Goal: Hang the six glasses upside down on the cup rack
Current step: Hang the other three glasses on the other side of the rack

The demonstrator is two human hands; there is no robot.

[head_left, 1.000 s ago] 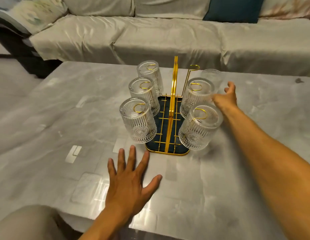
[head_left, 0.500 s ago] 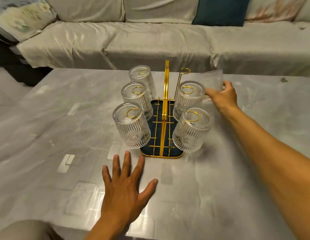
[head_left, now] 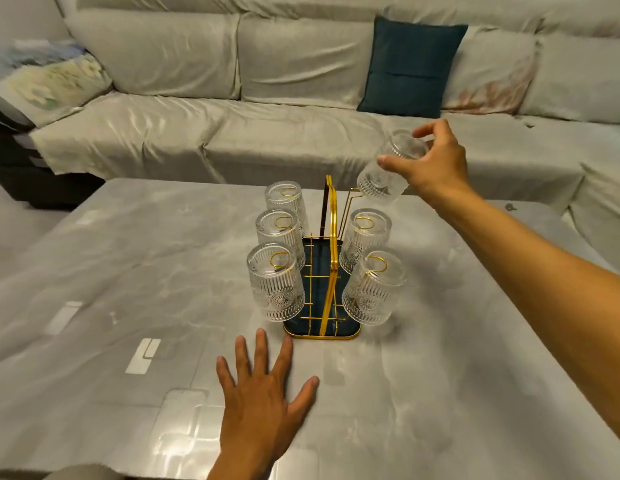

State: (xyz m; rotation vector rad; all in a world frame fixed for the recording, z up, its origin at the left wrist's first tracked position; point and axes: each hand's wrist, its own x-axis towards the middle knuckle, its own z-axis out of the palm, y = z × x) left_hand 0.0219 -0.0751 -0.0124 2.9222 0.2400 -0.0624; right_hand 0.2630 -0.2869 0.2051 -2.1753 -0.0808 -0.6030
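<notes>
At the bottom centre of the frame, the left hand [head_left: 267, 396] lies flat on the grey marbled tabletop [head_left: 128, 271], fingers [head_left: 263, 351] spread and holding nothing, fingertips just short of the cup rack's near edge. The gold wire cup rack [head_left: 331, 271] stands mid-frame on a dark tray base. Five ribbed glasses hang on it upside down: three on the left side [head_left: 275, 282], two on the right [head_left: 372, 285]. The far right peg [head_left: 350, 199] is bare. Above it, in the upper right, the right arm reaches forward from the right edge, and the right hand [head_left: 429, 164] holds the sixth glass [head_left: 388, 171] in the air, tilted with its mouth down and toward the peg. Fingers and thumb wrap the glass near its base. The glass looks rigid, fragile and probably slippery; its ribbed wall should give the best purchase, and a grip near the base leaves the mouth clear for the peg. A pale sofa [head_left: 301, 98] with a teal cushion [head_left: 410, 67] fills the background.
</notes>
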